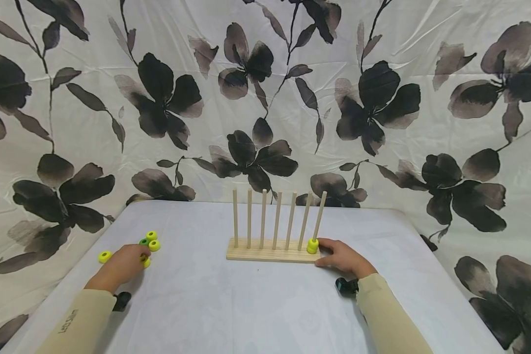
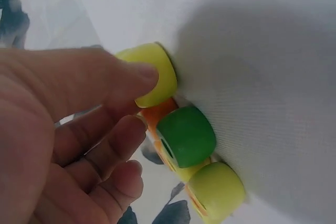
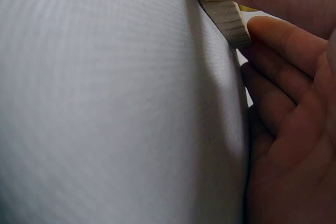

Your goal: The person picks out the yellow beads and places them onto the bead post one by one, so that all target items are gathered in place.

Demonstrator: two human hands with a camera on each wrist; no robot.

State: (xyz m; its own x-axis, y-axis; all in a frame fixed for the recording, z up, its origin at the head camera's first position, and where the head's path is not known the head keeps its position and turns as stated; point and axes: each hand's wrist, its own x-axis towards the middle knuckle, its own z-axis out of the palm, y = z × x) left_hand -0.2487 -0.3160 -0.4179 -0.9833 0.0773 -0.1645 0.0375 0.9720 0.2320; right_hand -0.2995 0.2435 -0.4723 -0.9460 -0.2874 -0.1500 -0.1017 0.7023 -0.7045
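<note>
In the left wrist view my left hand (image 2: 100,98) pinches a yellow bead (image 2: 167,72), thumb laid over its side. Close below it are a green bead (image 2: 189,136) and another yellow bead (image 2: 218,190), with an orange patch (image 2: 158,113) partly hidden behind. My right hand (image 1: 345,258) grips the right end of a wooden peg stand (image 1: 269,254), thumb at the front edge and fingers behind. The stand carries a row of several upright pegs. Yellow beads (image 1: 312,246) are stacked at the foot of its rightmost peg.
One yellow bead (image 1: 105,256) lies to the left of the left hand, apart from the cluster. A white cloth (image 1: 194,295) covers the table. Behind it hangs a floral curtain (image 1: 309,137).
</note>
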